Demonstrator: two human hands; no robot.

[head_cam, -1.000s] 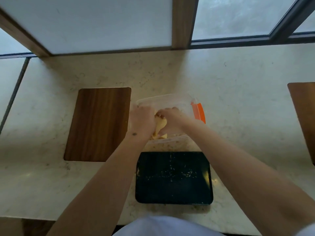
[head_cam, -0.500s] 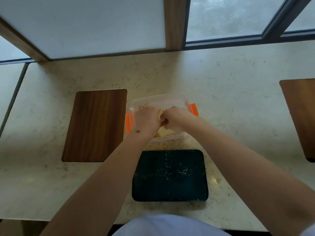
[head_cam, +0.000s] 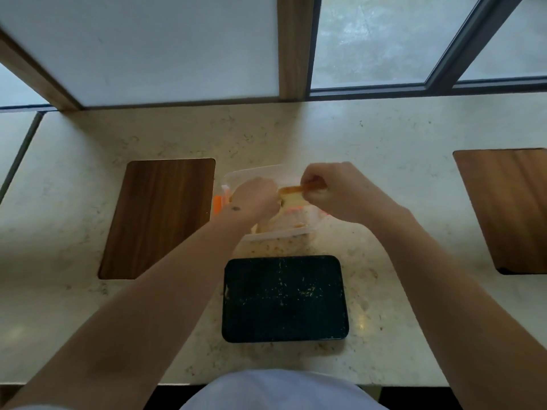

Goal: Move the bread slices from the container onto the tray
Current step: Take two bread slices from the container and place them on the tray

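A clear plastic container (head_cam: 251,174) with orange clips stands on the counter beyond a black tray (head_cam: 284,298). The tray carries only crumbs. Above the container my right hand (head_cam: 334,190) pinches the crust edge of a pale bread slice (head_cam: 291,198). My left hand (head_cam: 254,199) is closed at the slice's left side, inside the container. More bread (head_cam: 299,224) shows low in the container, mostly hidden by my hands.
A dark wooden board (head_cam: 159,217) lies left of the container, another wooden board (head_cam: 509,208) at the far right. Crumbs are scattered on the marble counter (head_cam: 384,149) between container and tray. A window wall runs along the counter's back edge.
Both hands were down in the container; the right hand has risen and moved right, lifting a bread slice. The container's right orange clip is now hidden.
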